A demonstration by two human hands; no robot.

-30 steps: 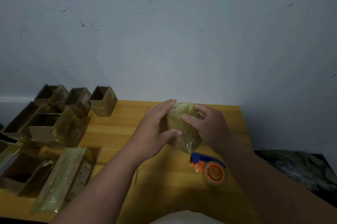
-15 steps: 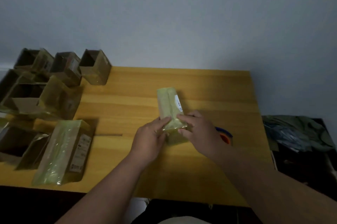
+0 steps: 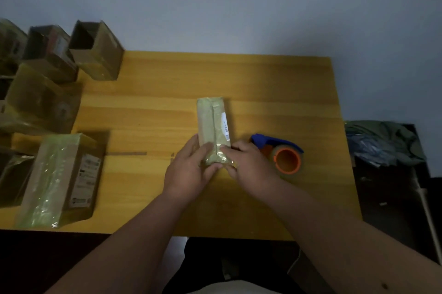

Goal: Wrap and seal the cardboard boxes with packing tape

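A: Cardboard box (image 3: 213, 124) lies mid-table (image 3: 275, 93), long axis running away from both hands.
B: Left hand (image 3: 189, 171) and right hand (image 3: 248, 167) close together, pinching its near end; tape (image 3: 285, 158) nearest right.

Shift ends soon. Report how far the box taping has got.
Done: the large wrapped box lies front left. In hand: both hands, left hand and right hand, press tape on the narrow box. Left: open boxes at the back left; tape dispenser idle.
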